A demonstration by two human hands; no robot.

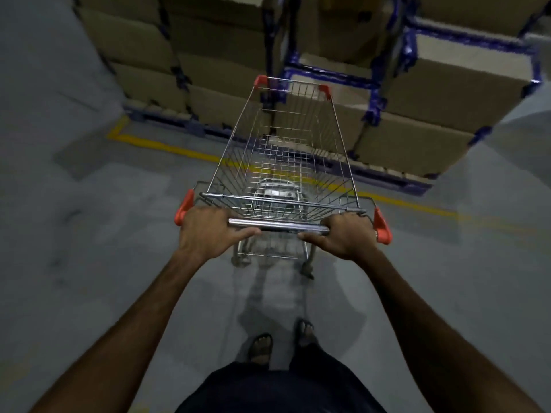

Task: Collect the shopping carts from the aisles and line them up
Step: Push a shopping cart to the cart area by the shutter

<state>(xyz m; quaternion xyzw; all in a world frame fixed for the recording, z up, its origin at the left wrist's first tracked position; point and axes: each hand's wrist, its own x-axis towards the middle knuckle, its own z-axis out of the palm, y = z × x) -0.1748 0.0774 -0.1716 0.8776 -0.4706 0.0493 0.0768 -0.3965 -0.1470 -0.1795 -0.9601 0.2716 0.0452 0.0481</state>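
Observation:
A wire shopping cart (286, 150) with orange corner bumpers stands straight in front of me on the grey floor, its basket empty. My left hand (208, 231) grips the left end of the chrome handle bar (278, 226). My right hand (346, 236) grips the bar's right end, next to the orange end cap. The cart's nose points at stacked boxes ahead. No other cart is in view.
Stacks of cardboard boxes (423, 138) with blue strapping sit on pallets just beyond the cart's front. A yellow floor line (167, 147) runs in front of the pallets. Grey floor (74, 234) stretches out to the left and right. My sandalled feet (262, 348) show below.

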